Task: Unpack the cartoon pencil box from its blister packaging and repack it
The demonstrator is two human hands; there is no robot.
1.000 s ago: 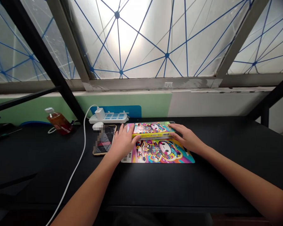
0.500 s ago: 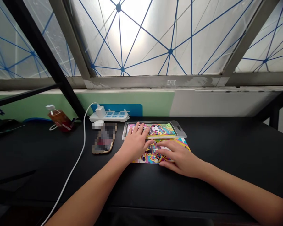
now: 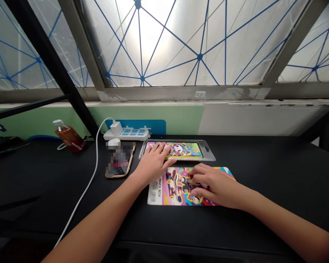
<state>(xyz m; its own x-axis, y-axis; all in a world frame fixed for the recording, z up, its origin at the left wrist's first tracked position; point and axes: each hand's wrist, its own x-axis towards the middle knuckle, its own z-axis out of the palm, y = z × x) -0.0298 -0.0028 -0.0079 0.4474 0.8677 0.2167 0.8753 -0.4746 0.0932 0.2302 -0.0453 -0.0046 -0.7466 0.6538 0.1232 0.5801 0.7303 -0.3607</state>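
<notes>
My left hand (image 3: 155, 160) lies open, fingers spread, on the left part of a colourful pencil box (image 3: 186, 149) in a clear plastic blister tray (image 3: 208, 154). In front of it, flat on the table, is a bright printed card (image 3: 170, 197) with the words "PENCIL BOX" and a barcode at its left end. My right hand (image 3: 212, 184) rests over the right half of this card with bent, parted fingers, the fingertips on its surface. Part of the print is hidden under that hand.
Left of the tray lies a phone (image 3: 130, 153) with a blurred screen. Behind it stand a white power strip (image 3: 126, 135) and a plugged-in charger (image 3: 116, 128), whose white cable (image 3: 83, 199) crosses the black table (image 3: 276, 175). A tilted drink bottle (image 3: 70, 137) is further left.
The card has slid toward me, out from beside the tray, with my right hand on it. More of its left end now shows. My left hand stays on the pencil box.
</notes>
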